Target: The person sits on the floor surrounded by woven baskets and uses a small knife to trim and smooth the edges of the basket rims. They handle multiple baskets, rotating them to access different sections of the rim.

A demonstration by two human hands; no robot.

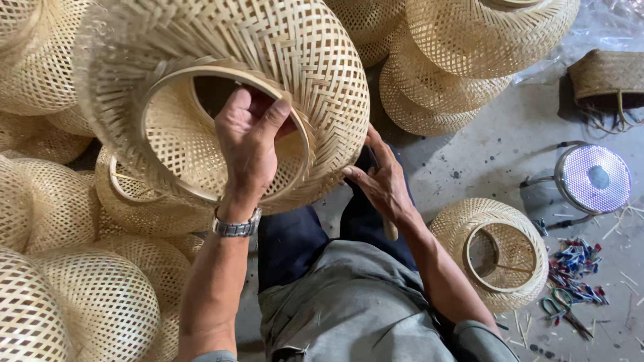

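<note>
I hold a large round woven bamboo basket tilted up in front of me, its ringed opening facing me. My left hand, with a metal watch on the wrist, grips the wooden ring rim, fingers hooked inside the opening. My right hand rests against the basket's lower right side and is closed around a small tool with a pale wooden handle that sticks out below the palm. The tool's working end is mostly hidden. My knees in dark trousers are under the basket.
Similar woven baskets are stacked at the left and across the top. One more basket lies on the concrete floor at right. Beyond it are a round metal stool, a pile of small coloured pieces, green-handled scissors and a dark woven bag.
</note>
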